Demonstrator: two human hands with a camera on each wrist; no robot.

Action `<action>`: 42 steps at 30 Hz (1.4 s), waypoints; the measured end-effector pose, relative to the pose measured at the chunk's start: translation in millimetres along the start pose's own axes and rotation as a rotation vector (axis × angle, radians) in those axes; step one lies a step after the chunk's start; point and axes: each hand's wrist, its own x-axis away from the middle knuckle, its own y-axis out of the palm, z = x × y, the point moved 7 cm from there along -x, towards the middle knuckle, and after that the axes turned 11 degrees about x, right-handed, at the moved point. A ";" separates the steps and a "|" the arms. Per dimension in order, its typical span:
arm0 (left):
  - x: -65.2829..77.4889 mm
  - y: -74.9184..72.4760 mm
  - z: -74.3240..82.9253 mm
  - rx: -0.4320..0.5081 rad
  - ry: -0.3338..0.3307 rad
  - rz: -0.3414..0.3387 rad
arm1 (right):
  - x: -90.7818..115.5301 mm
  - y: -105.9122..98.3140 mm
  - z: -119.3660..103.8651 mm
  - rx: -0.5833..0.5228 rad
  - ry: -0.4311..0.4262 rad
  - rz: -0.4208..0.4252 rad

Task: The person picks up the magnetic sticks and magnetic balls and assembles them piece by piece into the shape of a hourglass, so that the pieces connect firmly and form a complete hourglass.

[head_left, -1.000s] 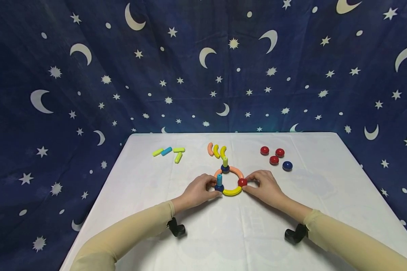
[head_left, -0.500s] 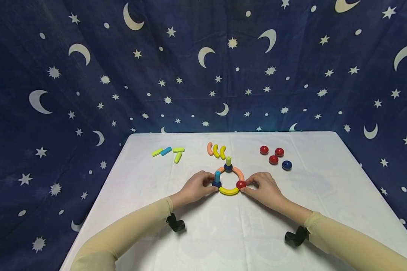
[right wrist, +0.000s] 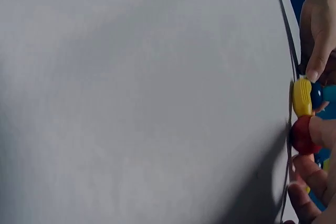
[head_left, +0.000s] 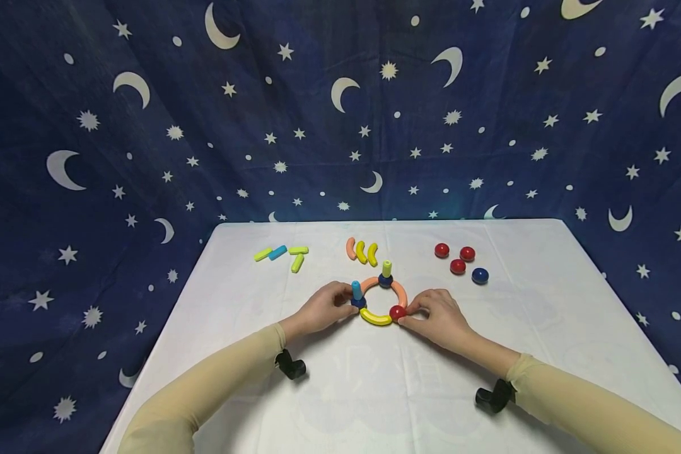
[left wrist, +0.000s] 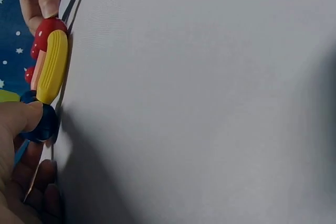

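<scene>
A ring of curved rods and balls lies on the white table. My left hand [head_left: 325,308] pinches the dark blue ball [head_left: 358,304] at its left, from which a light blue stick [head_left: 356,289] stands upright. My right hand [head_left: 439,320] pinches the red ball [head_left: 397,313] at the ring's near right. Between these balls runs a yellow curved rod [head_left: 376,319], seen side-on in the left wrist view. Orange curved rods [head_left: 400,294] form the far sides, meeting at another dark blue ball [head_left: 385,282] topped by an upright lime stick [head_left: 387,268].
Beyond the ring lie loose curved rods, one orange [head_left: 350,248] and two yellow [head_left: 360,252]. Lime sticks [head_left: 297,263] and a blue stick [head_left: 277,253] lie at the back left. Red balls [head_left: 458,267] and a blue ball [head_left: 480,275] sit at the back right.
The ring has turned clockwise on the table between both hands. The red ball came nearer and left; the left blue ball moved away and left; the far one shifted right.
</scene>
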 end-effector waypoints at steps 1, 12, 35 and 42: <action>0.3 -0.4 0.0 0.005 -0.006 0.004 | -1.4 -1.1 1.1 -0.008 0.001 -0.003; 8.0 -0.8 4.2 -0.121 -0.026 0.128 | -37.0 -12.0 20.7 -0.086 0.023 0.022; 3.1 -3.8 0.4 -0.143 -0.017 0.140 | -80.7 -1.6 1.6 -0.132 -0.134 -0.184; -1.6 -9.2 -0.5 -0.110 -0.017 0.124 | -72.0 -6.5 10.4 -0.121 -0.131 -0.158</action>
